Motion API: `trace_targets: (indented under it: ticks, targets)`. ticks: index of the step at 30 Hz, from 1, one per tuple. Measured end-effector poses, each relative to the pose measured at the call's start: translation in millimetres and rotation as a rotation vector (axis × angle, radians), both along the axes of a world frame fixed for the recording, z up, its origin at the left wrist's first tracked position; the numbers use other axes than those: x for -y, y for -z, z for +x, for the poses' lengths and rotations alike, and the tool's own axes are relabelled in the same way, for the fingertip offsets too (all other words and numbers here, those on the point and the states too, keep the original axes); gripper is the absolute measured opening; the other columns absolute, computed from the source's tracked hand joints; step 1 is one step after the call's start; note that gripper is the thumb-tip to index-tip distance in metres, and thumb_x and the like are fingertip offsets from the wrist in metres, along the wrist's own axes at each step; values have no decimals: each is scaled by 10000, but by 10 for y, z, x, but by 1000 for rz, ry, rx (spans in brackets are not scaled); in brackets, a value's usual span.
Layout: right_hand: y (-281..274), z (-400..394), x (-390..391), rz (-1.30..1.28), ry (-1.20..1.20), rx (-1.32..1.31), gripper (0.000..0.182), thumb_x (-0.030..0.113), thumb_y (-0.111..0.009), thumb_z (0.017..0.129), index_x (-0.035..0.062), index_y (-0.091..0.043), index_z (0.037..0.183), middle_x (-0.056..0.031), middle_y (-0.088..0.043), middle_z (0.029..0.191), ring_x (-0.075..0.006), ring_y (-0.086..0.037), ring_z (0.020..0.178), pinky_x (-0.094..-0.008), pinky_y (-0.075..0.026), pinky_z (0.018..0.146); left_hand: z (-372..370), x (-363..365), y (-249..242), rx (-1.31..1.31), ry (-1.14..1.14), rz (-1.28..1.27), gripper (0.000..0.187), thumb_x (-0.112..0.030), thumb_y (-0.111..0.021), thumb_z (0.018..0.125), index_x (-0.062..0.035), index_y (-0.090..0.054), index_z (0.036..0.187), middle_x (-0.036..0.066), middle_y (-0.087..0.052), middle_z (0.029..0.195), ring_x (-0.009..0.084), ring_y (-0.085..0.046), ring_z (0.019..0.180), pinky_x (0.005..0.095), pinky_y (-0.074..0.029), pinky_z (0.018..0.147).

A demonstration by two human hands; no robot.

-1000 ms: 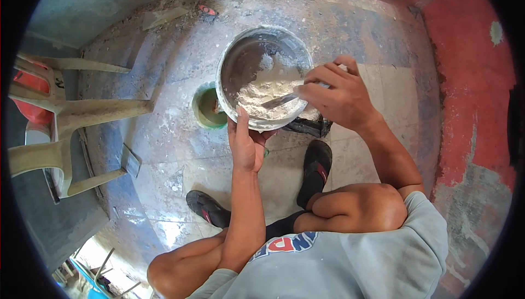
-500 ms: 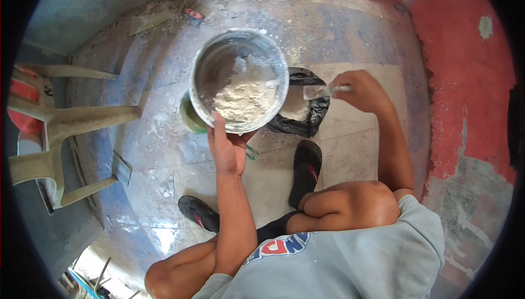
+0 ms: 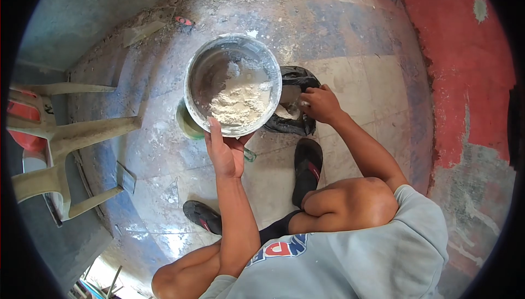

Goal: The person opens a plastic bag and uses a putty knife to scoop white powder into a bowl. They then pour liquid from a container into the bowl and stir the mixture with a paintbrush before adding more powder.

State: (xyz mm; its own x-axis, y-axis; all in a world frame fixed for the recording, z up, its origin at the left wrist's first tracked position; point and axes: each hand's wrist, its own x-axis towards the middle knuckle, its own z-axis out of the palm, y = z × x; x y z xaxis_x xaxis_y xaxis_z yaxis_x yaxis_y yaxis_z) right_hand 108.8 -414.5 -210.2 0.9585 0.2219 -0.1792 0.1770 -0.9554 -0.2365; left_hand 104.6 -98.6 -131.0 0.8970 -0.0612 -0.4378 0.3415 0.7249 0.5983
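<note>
Right hand (image 3: pixel 320 104) dropped into black bag (image 3: pixel 298 121), fingers curled, grip unclear | left hand (image 3: pixel 225 151) fingers clasp bowl (image 3: pixel 233 84) rim

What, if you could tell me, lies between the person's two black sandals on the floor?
In the head view, only bare, dusty tiled floor lies between the left sandal and the right sandal.

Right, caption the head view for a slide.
Left hand holds a bowl of white powder; right hand reaches into a black bag.

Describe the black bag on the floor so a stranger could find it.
Start at the round pail held up by the left hand. Just right of it, the black bag lies on the floor, right hand reaching in. It alone is crumpled, with pale powder inside.
</note>
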Motion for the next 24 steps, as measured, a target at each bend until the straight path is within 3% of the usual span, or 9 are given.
trace_targets:
  ticks: [4, 7, 9, 10, 14, 17, 20, 24]
  targets:
    - [7, 14, 30, 85, -3, -62, 210, 263, -803, 842, 145, -764, 1011, -63, -705, 927, -295, -702, 934, -441, -502, 872, 4, 5, 12, 8, 5, -13, 584, -428, -568, 1115, -145, -389, 1594, 133, -563, 1519, 330, -652, 1303, 543, -659, 950]
    - [-65, 74, 252, 267, -11, -58, 249, 232, -850, 801, 86, -776, 989, -118, -762, 940, -356, -730, 878, -438, -576, 771, 1, 10, 0, -3, 4, -40, 587, -422, -563, 1119, -156, -375, 1606, 138, -557, 1524, 327, -649, 1306, 537, -662, 940]
    - [-221, 111, 409, 362, 16, -129, 248, 193, -852, 798, 78, -792, 1009, -128, -772, 971, -339, -736, 900, -426, -577, 800, -3, 12, -2, -1, 4, -34, 583, -419, -563, 1119, -158, -375, 1606, 137, -557, 1523, 326, -652, 1301, 535, -664, 935]
    - [-340, 144, 487, 380, -1, -171, 243, 146, -865, 804, 60, -798, 1021, -107, -781, 944, -264, -735, 844, -378, -569, 783, -7, 12, 1, -1, 17, -35, 579, -415, -562, 1120, -160, -376, 1606, 136, -558, 1522, 324, -655, 1296, 532, -666, 930]
    - [-1090, 210, 569, 481, 118, -323, 266, 168, -885, 792, 59, -785, 1013, -103, -723, 842, -191, -654, 743, -353, -530, 721, -4, 32, -24, -2, -8, -22, 541, -388, -565, 1123, -163, -400, 1587, 124, -598, 1477, 310, -689, 1242, 512, -678, 892]
    - [-1652, 231, 381, 517, 160, -276, 245, 109, -888, 802, 28, -781, 1007, -79, -691, 816, -131, -576, 729, -322, -491, 685, 0, 40, -48, -4, -18, -20, 510, -371, -566, 1125, -166, -419, 1568, 120, -617, 1455, 299, -702, 1218, 492, -685, 863]
    - [-1924, 303, 122, 493, 124, -139, 218, 93, -876, 829, 27, -778, 1013, -76, -719, 858, -155, -610, 725, -332, -502, 674, 3, 47, -65, 2, -9, -37, 495, -365, -569, 1124, -169, -428, 1557, 118, -626, 1442, 290, -707, 1211, 469, -688, 841]
    - [-1951, 447, -287, 494, -33, 122, 234, 114, -880, 830, 63, -787, 1039, -100, -744, 913, -249, -689, 752, -366, -538, 676, -24, 69, -68, 1, 6, -40, 506, -367, -572, 1124, -169, -416, 1563, 117, -621, 1446, 284, -704, 1216, 463, -688, 858]
